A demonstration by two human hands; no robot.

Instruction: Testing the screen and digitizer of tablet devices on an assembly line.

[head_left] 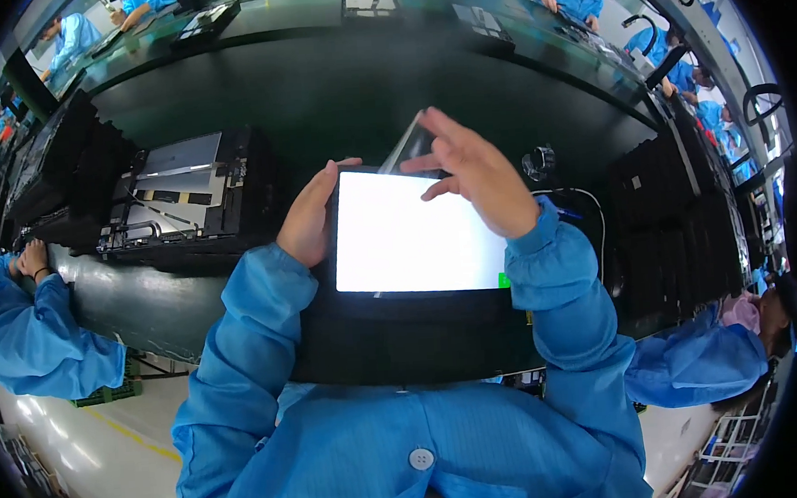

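A lit display panel [407, 239] with a plain white screen and a small green patch at its lower right lies in front of me. My left hand [308, 216] grips its dark left edge, thumb along the upper corner. Over the upper right of the screen, my right hand [476, 167] holds a thin clear film [403, 146] near the fingertips. The film slants up from the panel's top edge. Whether its lower end still touches the panel, I cannot tell.
Display parts [176, 190] sit in a black tray stack at left, beside more black trays [66, 178]. Black stacks [670, 205] stand at right. A white cable [602, 227] and a small round clear object [539, 162] lie near my right hand. Co-workers in blue sit on both sides and beyond.
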